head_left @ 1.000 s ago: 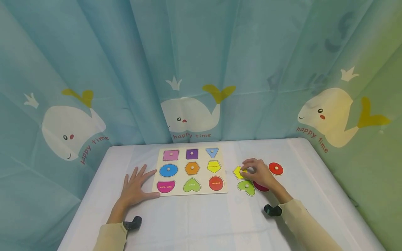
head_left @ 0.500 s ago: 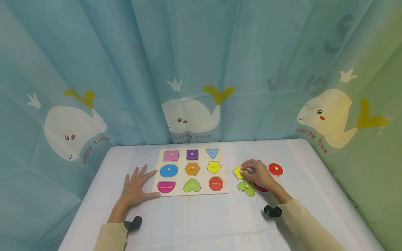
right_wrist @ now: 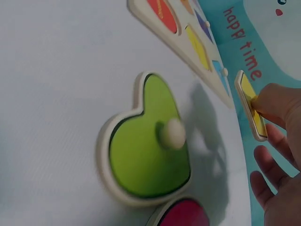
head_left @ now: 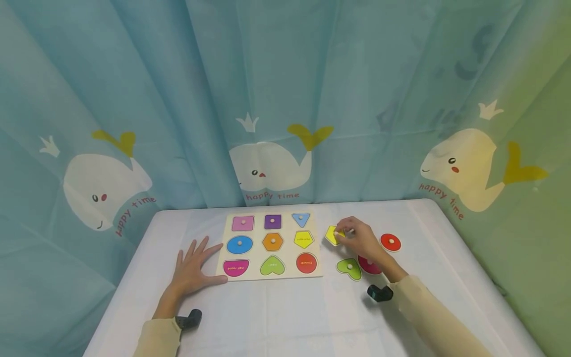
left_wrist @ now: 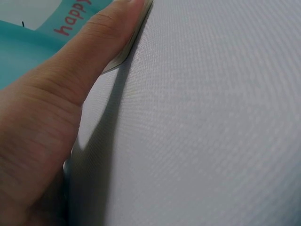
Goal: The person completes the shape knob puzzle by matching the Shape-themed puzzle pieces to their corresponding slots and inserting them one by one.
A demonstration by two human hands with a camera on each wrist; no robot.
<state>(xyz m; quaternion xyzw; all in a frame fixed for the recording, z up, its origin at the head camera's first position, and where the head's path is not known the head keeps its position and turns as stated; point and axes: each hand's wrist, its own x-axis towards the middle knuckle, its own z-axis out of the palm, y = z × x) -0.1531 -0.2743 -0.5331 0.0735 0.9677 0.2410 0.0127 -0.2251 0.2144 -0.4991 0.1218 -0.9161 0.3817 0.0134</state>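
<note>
- Right hand (head_left: 360, 239) pinches the yellow pentagon (head_left: 331, 235), held just right of the board (head_left: 290, 253); left hand (head_left: 191, 270) lies spread against it.
- Five shapes (head_left: 269, 243) look seated.
- Heart (head_left: 355, 271), magenta piece (head_left: 369, 265), red circle (head_left: 386, 243) remain.

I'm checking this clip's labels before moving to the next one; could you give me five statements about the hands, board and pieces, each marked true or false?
1. The right hand pinches the yellow pentagon piece. True.
2. The green heart-shaped piece sits in its recess. False: the green heart-shaped piece lies on the white tablecloth.
3. The left hand touches the edge of the pale rectangular puzzle board. True.
4. The oval recess on the board is unfilled. False: the blue oval piece with a knob sits in it.
5. In the head view, the red round piece lies to the right of the board. True.
</note>
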